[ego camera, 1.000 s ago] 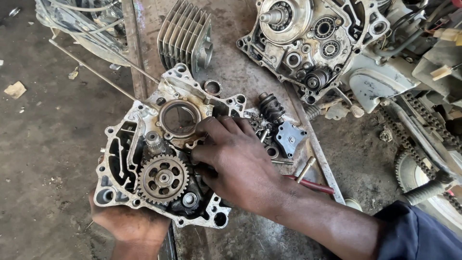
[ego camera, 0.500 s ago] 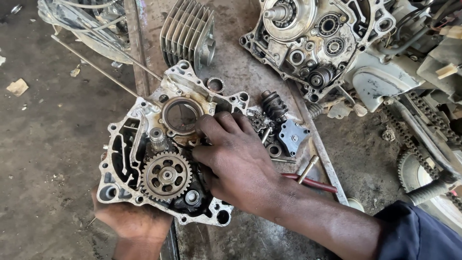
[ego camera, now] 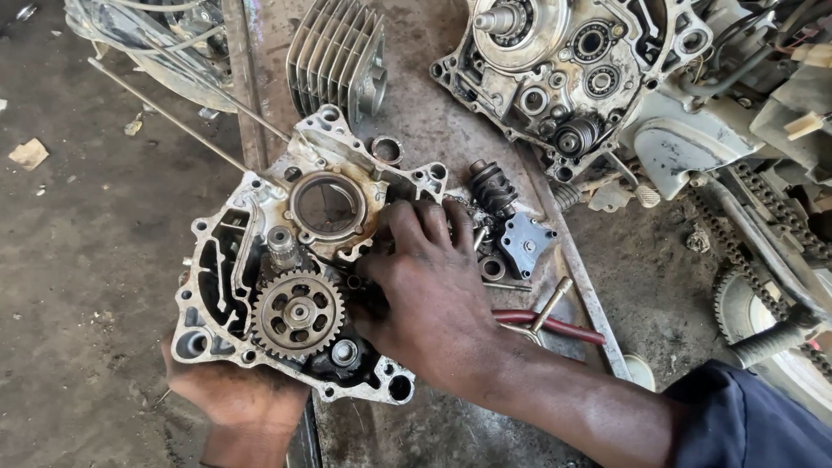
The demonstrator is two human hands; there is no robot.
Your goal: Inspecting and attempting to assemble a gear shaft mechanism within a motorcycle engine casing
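Grimy silver aluminium engine crankcase half (ego camera: pixel 251 260) at centre left of frame, left hand (ego camera: pixel 238 394) gripping its lower edge, right hand (ego camera: pixel 433 299) fingers spread flat inside it, brass-toothed round gear (ego camera: pixel 297 314) beside, red-handled pliers (ego camera: pixel 546 325) right of wrist.

A: How many engine case halves do you count?

B: Two: the grimy aluminium crankcase half with the round bore (ego camera: pixel 295 260) and a second oily crankcase half with bearings (ego camera: pixel 572 69) beyond it.

A: Toothed gears on the near one?

B: One large steel toothed gear (ego camera: pixel 298 314). Also one finned grey metal cylinder block (ego camera: pixel 336 59) and one dark grooved shift drum (ego camera: pixel 492 186).

A: Tools?

B: One pair of red-handled pliers (ego camera: pixel 546 322), one long thin metal rod (ego camera: pixel 186 128).

A: Hands?

B: Two: left hand (ego camera: pixel 238 397), right hand (ego camera: pixel 433 299).
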